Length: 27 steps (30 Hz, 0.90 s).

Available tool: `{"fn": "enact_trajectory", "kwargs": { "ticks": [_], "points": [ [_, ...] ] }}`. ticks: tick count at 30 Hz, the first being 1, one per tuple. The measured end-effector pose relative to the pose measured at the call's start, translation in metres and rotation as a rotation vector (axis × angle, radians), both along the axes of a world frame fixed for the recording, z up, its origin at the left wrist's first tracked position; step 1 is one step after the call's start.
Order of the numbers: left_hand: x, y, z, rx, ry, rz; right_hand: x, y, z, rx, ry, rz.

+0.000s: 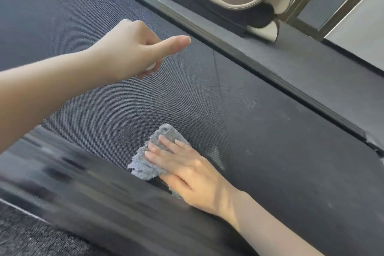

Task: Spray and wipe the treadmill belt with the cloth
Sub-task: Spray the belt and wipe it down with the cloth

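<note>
While the fluffy grey cloth [145, 164] is pressed onto the black mesh treadmill belt [270, 141] beneath the flat right hand [187, 164] for wiping, a small white item [150, 67] is clasped in the curled left hand [133, 52].

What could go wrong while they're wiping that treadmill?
The grey cloth lies right at the near side rail, so it might snag in that gap. The left hand grips a mostly hidden white thing, perhaps the sprayer; spraying now could wet the right hand.
</note>
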State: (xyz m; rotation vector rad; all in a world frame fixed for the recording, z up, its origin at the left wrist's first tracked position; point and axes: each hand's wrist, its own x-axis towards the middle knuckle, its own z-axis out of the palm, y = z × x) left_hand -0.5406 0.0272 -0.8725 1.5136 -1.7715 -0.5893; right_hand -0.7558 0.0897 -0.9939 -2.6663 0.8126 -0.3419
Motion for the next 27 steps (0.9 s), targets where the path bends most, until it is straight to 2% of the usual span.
{"fn": "enact_trajectory", "kwargs": {
  "ticks": [6,15,23,27],
  "points": [
    [-0.003,0.016,0.001,0.019,-0.043,0.052,0.000,0.001,0.000,-0.078,-0.010,0.004],
    [-0.008,0.030,0.044,0.080,-0.123,0.012,-0.002,0.000,0.007,-0.007,0.041,0.020],
    [-0.024,0.011,-0.009,-0.037,-0.167,-0.103,-0.004,-0.003,-0.002,-0.100,0.061,-0.010],
    [-0.029,0.013,-0.010,-0.044,-0.159,-0.196,-0.002,-0.001,0.001,-0.060,0.084,-0.050]
  ]
}}
